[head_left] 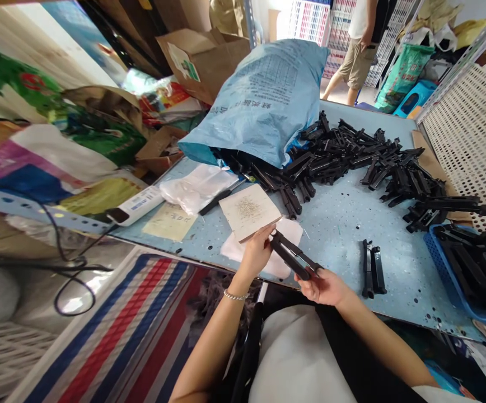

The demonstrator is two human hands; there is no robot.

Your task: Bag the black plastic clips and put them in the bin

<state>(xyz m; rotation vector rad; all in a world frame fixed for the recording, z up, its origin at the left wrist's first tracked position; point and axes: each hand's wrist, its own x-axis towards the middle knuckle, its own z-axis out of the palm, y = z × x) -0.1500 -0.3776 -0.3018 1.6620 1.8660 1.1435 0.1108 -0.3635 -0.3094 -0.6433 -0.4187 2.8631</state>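
Note:
Both my hands hold one long black plastic part (pixel 291 253) tilted over the table's front edge. My left hand (pixel 258 249), with a beaded bracelet at the wrist, grips its upper end. At the lower end, the fingers of my right hand (pixel 325 286) are closed round it. Just beyond my left hand lies a pale square board (pixel 250 210) with dark marks in its middle, resting partly on a white sheet (pixel 291 230). To the right, another black part (pixel 373 268) lies by itself on the speckled blue table (pixel 335 224).
A big blue sack (pixel 263 106) lies with its mouth towards me, black parts around it. More parts form a heap (pixel 364 151). A blue basket (pixel 440 263) holds others at right. A power strip (pixel 138 204) lies left. A person (pixel 356 50) stands behind.

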